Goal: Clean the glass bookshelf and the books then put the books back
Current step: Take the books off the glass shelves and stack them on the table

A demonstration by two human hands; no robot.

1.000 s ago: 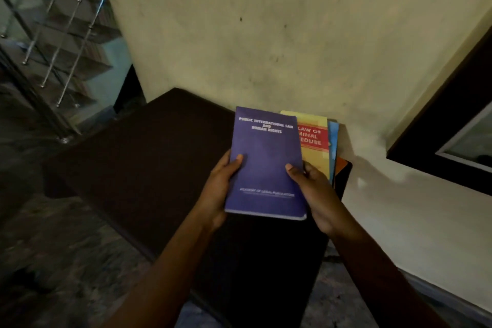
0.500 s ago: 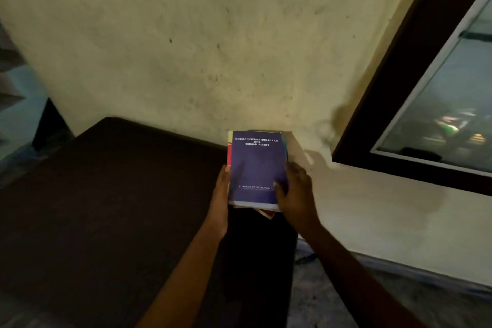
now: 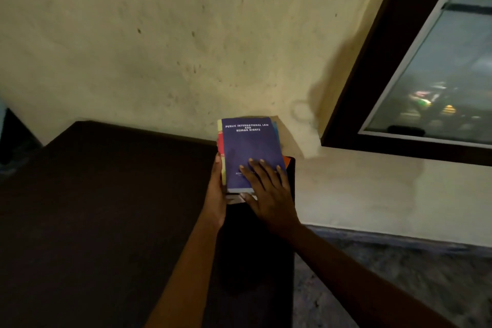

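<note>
Clerk: First entry, left half of the frame?

Checker: Dark brown flat-topped cabinet surface [image 3: 106, 208], matte, running from the lower left to the centre. Its far edge meets a cream plaster wall [image 3: 186, 34], stained and pitted, which fills the upper frame.

Clerk: At centre?

Checker: Left hand [image 3: 217, 194], seen edge-on, fingers straight and laid flat against the left side of a stack of books. It curls round nothing. The stack sits at the cabinet's far right corner, just beside the wall.

Clerk: Contents of the stack?

Checker: On top is a purple paperback book [image 3: 251, 149], face up, with the white title "Public International Law and Human Rights". Beneath it, showing along its left edge, is a yellow-and-red book [image 3: 220, 141]. A sliver of a blue book [image 3: 277, 128] shows at the upper right edge. An orange book corner [image 3: 287, 160] shows lower on the right. Any further volumes: cannot tell.

Clerk: The other hand?

Checker: Right hand [image 3: 269, 194], palm down, fingers spread and straight on the lower part of the purple cover, thumb at the stack's near edge. It presses and does not grip.

Clerk: Right of the frame?

Checker: Dark brown wooden window frame [image 3: 372, 74] with pale inner trim. Its glass pane [image 3: 439, 88] shows blurred coloured lights. At the lower right is a grey mottled stone floor [image 3: 426, 261].
</note>
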